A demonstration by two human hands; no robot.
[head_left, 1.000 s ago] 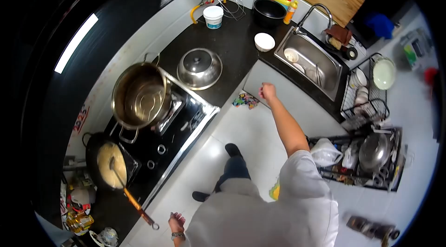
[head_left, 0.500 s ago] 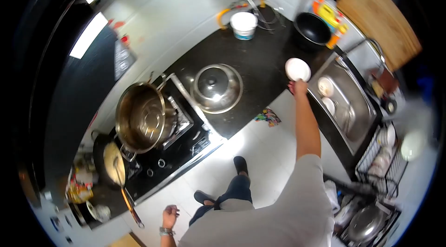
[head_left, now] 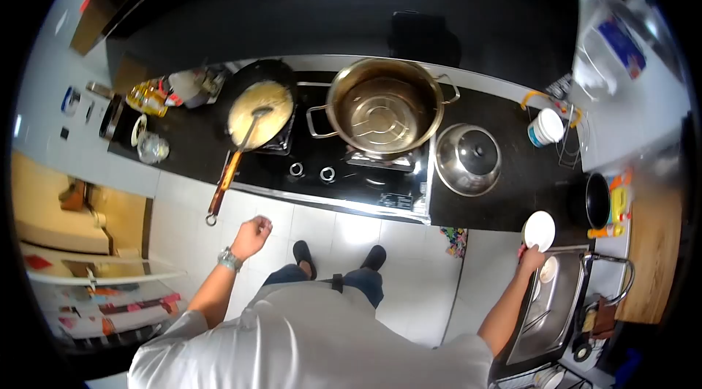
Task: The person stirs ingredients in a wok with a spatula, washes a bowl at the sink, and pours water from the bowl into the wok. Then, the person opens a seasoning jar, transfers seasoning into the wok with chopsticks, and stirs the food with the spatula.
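Observation:
My right hand point(head_left: 531, 259) grips the near edge of a white bowl point(head_left: 539, 231) on or just above the dark counter, beside the sink point(head_left: 550, 316). My left hand point(head_left: 253, 234) hangs over the floor in front of the stove, fingers curled together; whether anything small is in them is hidden. Up and to its left is the wooden handle point(head_left: 227, 180) of a ladle, which rests in a wok point(head_left: 289, 74) of pale yellow food point(head_left: 252, 124). A large steel pot point(head_left: 385, 106) stands on the stove to the right of the wok.
A domed steel lid point(head_left: 468, 159) lies on the counter right of the stove point(head_left: 322, 188). Farther right are a white tub point(head_left: 546, 128), a black basin point(head_left: 597, 201) and bottles. A wooden board point(head_left: 651, 243) stands behind the sink. Bottles point(head_left: 146, 99) and packets sit at the left.
The view has swung left toward the stove. My right hand reached out from over the floor and took hold of the white bowl. My left hand has come up nearer the ladle's handle.

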